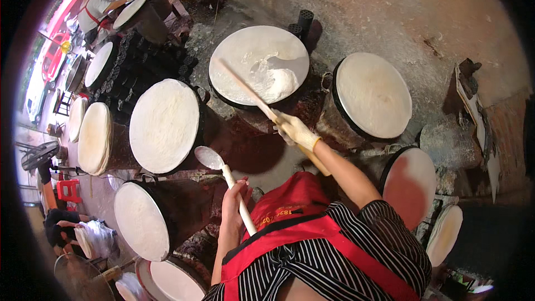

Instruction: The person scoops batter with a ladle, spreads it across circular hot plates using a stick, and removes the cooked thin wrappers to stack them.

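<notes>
- The right hand [295, 129], in a cream knitted glove, grips a long, pale wooden stick [245, 88], which slants over a round, pale-topped griddle [234, 50]; whether its tip touches cannot be told.
- Thick white batter [283, 85] lies heaped on that griddle's right half.
- The bare left hand [233, 198] grasps a round-bowled ladle [228, 177] by its pale, straight handle, near the red cloth apron [290, 195].
- The ladle's bowl sits beside a round, white-topped drum [165, 125].

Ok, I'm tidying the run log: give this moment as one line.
left hand: holds ladle | right hand: gloved, holds stick over griddle | batter: heaped on griddle
</notes>
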The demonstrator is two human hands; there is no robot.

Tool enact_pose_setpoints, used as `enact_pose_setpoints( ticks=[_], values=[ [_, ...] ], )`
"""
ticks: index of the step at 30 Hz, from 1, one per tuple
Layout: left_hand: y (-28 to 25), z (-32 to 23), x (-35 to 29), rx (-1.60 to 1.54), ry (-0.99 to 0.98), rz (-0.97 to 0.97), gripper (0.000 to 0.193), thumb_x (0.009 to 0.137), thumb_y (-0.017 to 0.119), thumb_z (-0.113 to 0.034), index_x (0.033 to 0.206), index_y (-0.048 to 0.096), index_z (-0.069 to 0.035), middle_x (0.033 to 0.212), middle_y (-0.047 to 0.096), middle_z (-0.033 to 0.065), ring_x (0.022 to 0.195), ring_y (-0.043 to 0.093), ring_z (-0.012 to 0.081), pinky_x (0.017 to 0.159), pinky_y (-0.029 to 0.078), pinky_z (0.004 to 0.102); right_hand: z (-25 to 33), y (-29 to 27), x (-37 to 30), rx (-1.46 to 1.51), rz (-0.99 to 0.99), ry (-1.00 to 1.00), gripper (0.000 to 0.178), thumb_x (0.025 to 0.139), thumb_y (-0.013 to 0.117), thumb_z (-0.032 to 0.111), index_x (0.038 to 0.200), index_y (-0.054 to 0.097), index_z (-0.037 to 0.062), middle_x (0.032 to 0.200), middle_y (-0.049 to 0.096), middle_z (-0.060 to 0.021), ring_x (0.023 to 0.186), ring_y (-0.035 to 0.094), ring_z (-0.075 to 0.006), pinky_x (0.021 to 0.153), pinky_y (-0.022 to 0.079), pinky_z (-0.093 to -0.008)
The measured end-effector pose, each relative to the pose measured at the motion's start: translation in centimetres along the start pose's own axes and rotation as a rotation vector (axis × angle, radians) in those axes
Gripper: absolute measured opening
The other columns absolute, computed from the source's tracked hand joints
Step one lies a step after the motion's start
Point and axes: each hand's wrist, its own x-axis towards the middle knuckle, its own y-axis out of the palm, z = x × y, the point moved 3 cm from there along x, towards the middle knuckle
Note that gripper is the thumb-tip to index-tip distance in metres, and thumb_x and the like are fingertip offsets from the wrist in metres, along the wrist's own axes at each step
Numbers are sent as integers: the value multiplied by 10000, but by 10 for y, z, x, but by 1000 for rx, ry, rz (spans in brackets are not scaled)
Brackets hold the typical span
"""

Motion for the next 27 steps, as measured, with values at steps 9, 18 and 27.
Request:
enact_pose_setpoints(
  ticks=[9,18,27],
  values=[
    [37,18,-4,-32,70,-148,101,838,578,-130,899,545,-57,742,551,17,639,520,115,629,453,274,40,-163,27,137,-108,138,411,924,480,303,1321,442,207,565,471,6,374,350,-93,346,306,-250],
    [57,-4,1,-123,-10,51,172,900,564,-200,861,479,-56,637,462,7,470,382,53,374,312,175,55,-90,62,-329,-179,-165,388,898,548,196,1246,511,29,1139,606,-111,985,566,-182,892,414,-277],
    [55,-29,4,-20,94,69,57,878,512,-76,875,477,-30,652,478,33,469,371,65,389,316,192,9,-11,33,149,-499,-143,399,894,571,176,1273,507,69,685,553,47,510,449,-52,433,369,-208]
  ],
)
